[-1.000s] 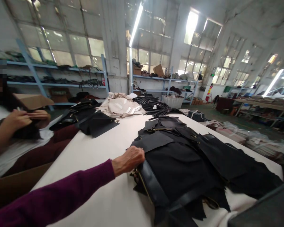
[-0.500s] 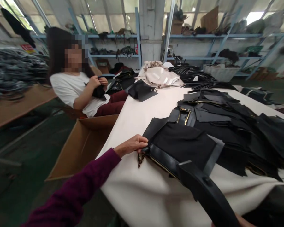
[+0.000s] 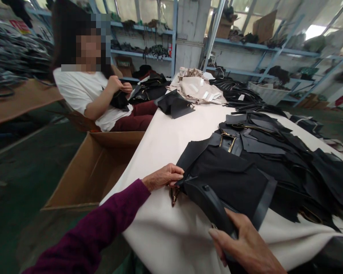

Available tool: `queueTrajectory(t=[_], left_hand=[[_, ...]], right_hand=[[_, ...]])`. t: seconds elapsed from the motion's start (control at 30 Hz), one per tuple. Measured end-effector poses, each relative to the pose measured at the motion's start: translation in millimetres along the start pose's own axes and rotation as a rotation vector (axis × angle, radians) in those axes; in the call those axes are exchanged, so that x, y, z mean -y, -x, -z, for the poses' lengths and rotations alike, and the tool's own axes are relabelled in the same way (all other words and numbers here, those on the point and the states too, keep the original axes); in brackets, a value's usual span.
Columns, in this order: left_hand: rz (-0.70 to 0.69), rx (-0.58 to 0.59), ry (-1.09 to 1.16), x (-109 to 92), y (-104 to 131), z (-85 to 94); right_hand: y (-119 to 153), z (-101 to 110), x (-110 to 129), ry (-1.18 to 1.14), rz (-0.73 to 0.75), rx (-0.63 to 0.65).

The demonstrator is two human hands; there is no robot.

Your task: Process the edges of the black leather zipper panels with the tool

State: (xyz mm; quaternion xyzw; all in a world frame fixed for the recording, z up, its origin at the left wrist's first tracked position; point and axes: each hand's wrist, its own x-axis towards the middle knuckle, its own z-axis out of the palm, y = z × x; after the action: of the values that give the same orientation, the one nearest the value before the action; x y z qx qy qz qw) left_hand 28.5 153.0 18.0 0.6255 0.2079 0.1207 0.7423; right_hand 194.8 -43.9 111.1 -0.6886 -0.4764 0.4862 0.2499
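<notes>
My left hand [image 3: 165, 177] pinches the near left corner of a black fabric bag panel [image 3: 220, 165] with a leather-like strip along its edge. A gold-coloured zipper end [image 3: 173, 196] dangles just below those fingers. My right hand [image 3: 244, 239] is wrapped around a black curved hand tool [image 3: 207, 201] with a small button on its top; its exact kind is not clear. The tool's tip lies at the panel's edge, close to my left fingers, and its body covers much of the near edge. Behind the panel, a gold-edged zipper opening [image 3: 228, 142] shows.
Black panels [image 3: 291, 167] lie heaped on the right of the cream-covered table [image 3: 171, 133]. Beige pieces [image 3: 198, 89] and black strips [image 3: 240, 95] sit at the back. A cardboard box [image 3: 71, 179] stands left of the table, beside a seated person [image 3: 82, 95] holding black material.
My right hand has come into view from the lower right. The black tool's tip has moved left along the panel's edge to my left fingers, which keep their hold.
</notes>
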Motion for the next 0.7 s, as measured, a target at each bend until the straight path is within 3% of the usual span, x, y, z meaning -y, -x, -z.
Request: queueTrajectory(t=[0.17,0.27,0.47,0.53,0.6,0.67,0.7], left_hand=[[0.007,0.039,-0.049,-2,2,-1.7],[0.006,0.069,-0.058,-1,1,-7.0],[0.036,0.056,-0.18,-4,-1,-17.4],[0.049,-0.027,-0.222,-7,3,-26.6],[0.032,-0.247,-0.248,-7,13,-46.5],[0.005,-0.478,-0.216,0,26,-79.6],[0.012,-0.527,-0.163,6,32,-100.3]], right_hand=[[-18,5,6,-0.051,0.053,0.007],[-13,17,9,-0.074,0.057,-0.032],[51,62,-9,0.0,-0.011,-0.254],[80,73,-25,0.096,-0.102,-0.336],[107,79,-43,0.131,-0.168,-0.375],[129,78,-60,0.129,-0.215,-0.383],[139,75,-68,0.125,-0.233,-0.385]])
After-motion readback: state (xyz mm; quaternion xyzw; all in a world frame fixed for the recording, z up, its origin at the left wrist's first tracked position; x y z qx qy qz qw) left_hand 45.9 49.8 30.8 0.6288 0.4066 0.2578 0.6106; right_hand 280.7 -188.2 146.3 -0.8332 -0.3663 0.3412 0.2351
